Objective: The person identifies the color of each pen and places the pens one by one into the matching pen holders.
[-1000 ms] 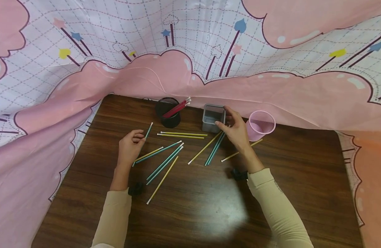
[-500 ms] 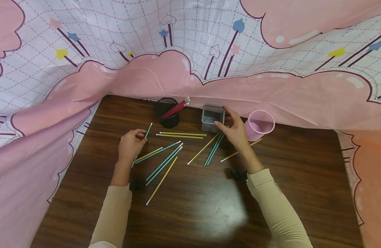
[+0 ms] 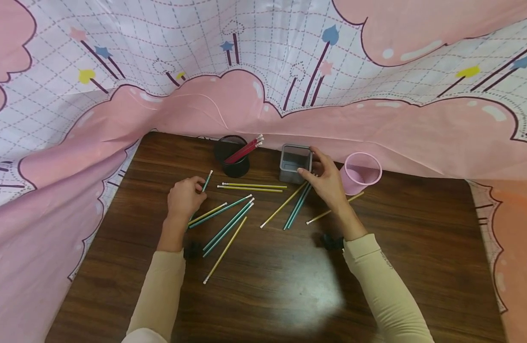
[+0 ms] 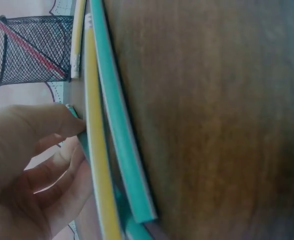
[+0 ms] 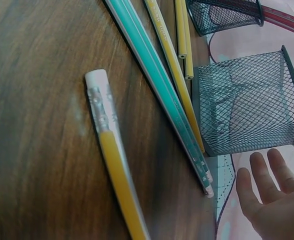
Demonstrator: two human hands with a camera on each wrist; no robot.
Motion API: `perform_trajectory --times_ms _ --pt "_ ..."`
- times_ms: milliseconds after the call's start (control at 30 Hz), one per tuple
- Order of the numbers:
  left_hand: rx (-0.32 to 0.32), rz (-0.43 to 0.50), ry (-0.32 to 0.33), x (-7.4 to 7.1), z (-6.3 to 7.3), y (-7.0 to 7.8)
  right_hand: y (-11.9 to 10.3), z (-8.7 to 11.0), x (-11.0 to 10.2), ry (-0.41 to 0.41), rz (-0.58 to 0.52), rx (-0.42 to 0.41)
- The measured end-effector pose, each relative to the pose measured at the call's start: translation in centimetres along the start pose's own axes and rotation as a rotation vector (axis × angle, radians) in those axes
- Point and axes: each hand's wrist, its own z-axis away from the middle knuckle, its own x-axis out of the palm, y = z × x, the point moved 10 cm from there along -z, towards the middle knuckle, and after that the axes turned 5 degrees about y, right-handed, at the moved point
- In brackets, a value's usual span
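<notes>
At the left of the table my left hand [image 3: 185, 197] pinches a green pencil [image 3: 208, 180] between thumb and fingers; its eraser end points away. In the left wrist view a yellow pencil [image 4: 95, 130] and another green pencil [image 4: 118, 115] lie right beside that hand. My right hand [image 3: 329, 186] holds a square mesh pencil holder [image 5: 247, 102] by its right side, with thumb and index finger at the rim. The other right fingers stay near its wall. No pencils show inside this grey holder. It stands upright near the back edge.
A round black mesh cup [image 3: 236, 167] with several red pencils [image 3: 243, 151] stands back left. Right of my right hand is a pink cup [image 3: 353, 183]. Several green and yellow pencils, such as this yellow pencil [image 3: 225, 250], lie scattered between the hands. A patterned cloth [image 3: 195, 109] hangs behind.
My left hand has shifted slightly right and its fingers have closed in on the green pencil, which has barely moved. The right hand and the square holder stay in place.
</notes>
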Motion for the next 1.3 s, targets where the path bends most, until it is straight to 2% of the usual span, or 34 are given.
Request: perform_trajectory --times_ms 300,567,733,1000,1300 --pt "-0.03 0.018 -0.07 0.0 -0.4 0.3 -0.4 0.0 0.1 -0.021 0.042 0.02" --pt "-0.063 0.069 -0.073 0.0 0.1 -0.8 -0.6 -0.2 0.1 -0.029 0.039 0.023" --pt "-0.075 0.134 -0.03 -0.5 0.3 -1.2 -0.2 -0.3 0.2 -0.032 0.033 0.031" --pt "-0.034 0.173 0.08 -1.8 0.0 -0.8 3.5 -1.1 0.2 -0.021 0.051 0.032" --pt "-0.007 0.198 0.134 -2.8 0.0 -0.4 4.1 -1.0 0.2 -0.02 0.092 0.033"
